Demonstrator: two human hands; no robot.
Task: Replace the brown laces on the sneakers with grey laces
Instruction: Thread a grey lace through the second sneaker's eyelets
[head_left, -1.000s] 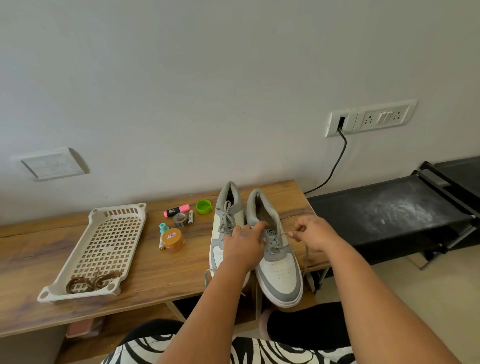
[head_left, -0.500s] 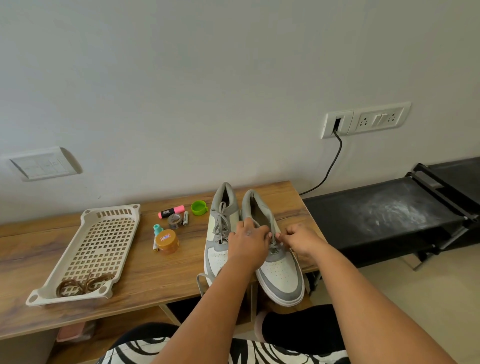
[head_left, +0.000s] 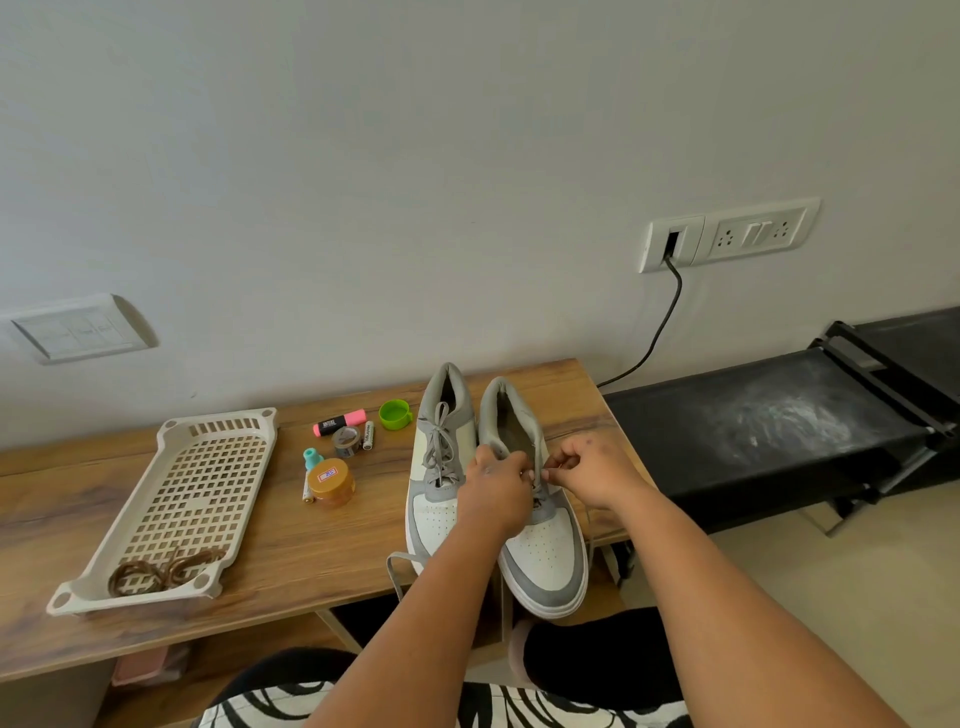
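Note:
Two grey-and-white sneakers stand side by side on the wooden table (head_left: 260, 545). The left sneaker (head_left: 434, 499) carries grey laces, with one loose end hanging over the table's front edge. My left hand (head_left: 496, 493) rests over the lacing area of the right sneaker (head_left: 545, 561), fingers curled at its eyelets. My right hand (head_left: 592, 470) pinches a thin grey lace (head_left: 550, 472) beside the same eyelets. The two hands nearly touch. The brown laces (head_left: 161, 571) lie coiled in the near end of a cream perforated tray (head_left: 208, 467).
Between tray and sneakers lie a pink highlighter (head_left: 340, 422), a green cap (head_left: 395, 414), a tape roll (head_left: 347, 440), batteries, a teal-capped tube and an amber jar (head_left: 331, 483). A black bench (head_left: 753, 431) stands to the right. A cable (head_left: 660, 332) runs from the wall socket.
My right hand has moved left, from beside the right sneaker to its eyelets, close to my left hand. The left hand stayed on the sneaker.

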